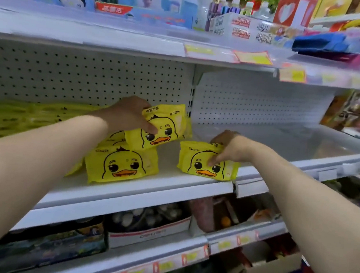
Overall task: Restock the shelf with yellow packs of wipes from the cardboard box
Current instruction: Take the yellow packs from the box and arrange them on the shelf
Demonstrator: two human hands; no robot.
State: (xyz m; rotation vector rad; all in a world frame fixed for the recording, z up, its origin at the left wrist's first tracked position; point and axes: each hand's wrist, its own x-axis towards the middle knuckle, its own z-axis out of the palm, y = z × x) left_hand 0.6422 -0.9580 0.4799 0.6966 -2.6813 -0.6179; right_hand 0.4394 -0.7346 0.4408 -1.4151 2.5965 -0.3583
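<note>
left hand grips upper duck pack atop stack; right hand pinches lone pack, long axis along shelf edge, bare space rightward.

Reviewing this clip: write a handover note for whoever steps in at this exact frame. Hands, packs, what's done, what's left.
Left hand grips a yellow pack, tilted on top of the stacked packs on the middle shelf.
Right hand grips a second pack resting near the shelf's front edge, apart from the stack.
Done: several packs shelved; blurred yellow stock lies further left.
Left: set down both held packs; the right bay shows bare space. The cardboard box is out of view.
</note>
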